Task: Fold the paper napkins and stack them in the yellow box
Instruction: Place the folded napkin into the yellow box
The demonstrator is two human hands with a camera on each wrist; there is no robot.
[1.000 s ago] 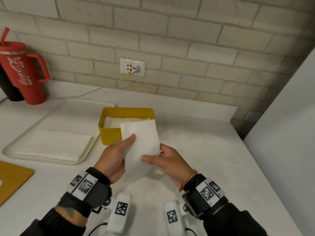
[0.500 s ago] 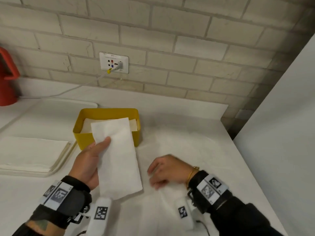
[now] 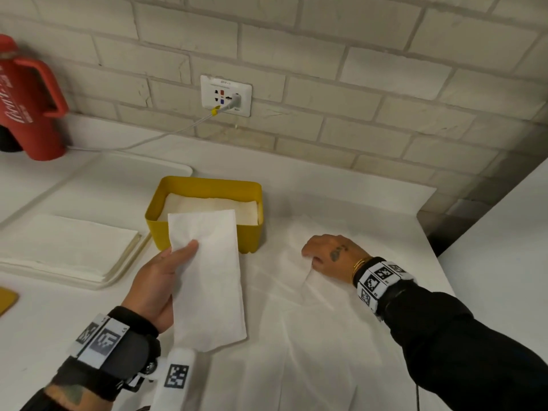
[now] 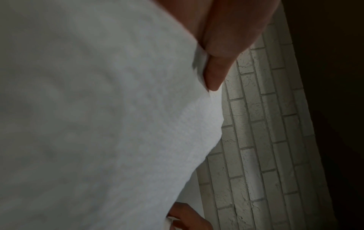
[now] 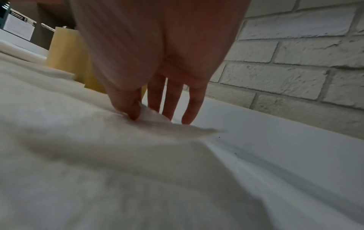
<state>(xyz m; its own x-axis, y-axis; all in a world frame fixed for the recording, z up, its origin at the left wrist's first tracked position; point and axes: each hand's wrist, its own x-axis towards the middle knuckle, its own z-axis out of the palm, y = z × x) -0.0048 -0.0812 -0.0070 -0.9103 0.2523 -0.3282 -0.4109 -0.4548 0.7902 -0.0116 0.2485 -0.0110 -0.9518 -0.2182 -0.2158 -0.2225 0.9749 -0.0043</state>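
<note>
From the head view, our left hand [image 3: 157, 280] holds the folded napkin [image 3: 207, 277], thumb pinched over its left edge, its far end now overlapping the front wall of the yellow box [image 3: 204, 185], where half a second ago it hung a little short of it. Folded napkins already lie inside the box. Our right hand [image 3: 332, 253] has let go and moved to the right of the box, onto the open napkin [image 3: 311, 321] spread on the counter [image 3: 385, 209]. Left of the box, a tray [image 3: 118, 274] carries the unfolded stack [image 3: 65, 247]. We judge one napkin is about to go in while the next is being taken up.

The left wrist view shows the folded napkin [image 4: 98, 124] filling the frame, the thumb [image 4: 218, 62] clamped on its edge.

In the right wrist view, the fingers [image 5: 173, 101] are straight and apart, tips pressing a ruffled edge of the open napkin [image 5: 118, 171], with the box [image 5: 65, 51] just behind them; nothing is gripped yet.
</note>
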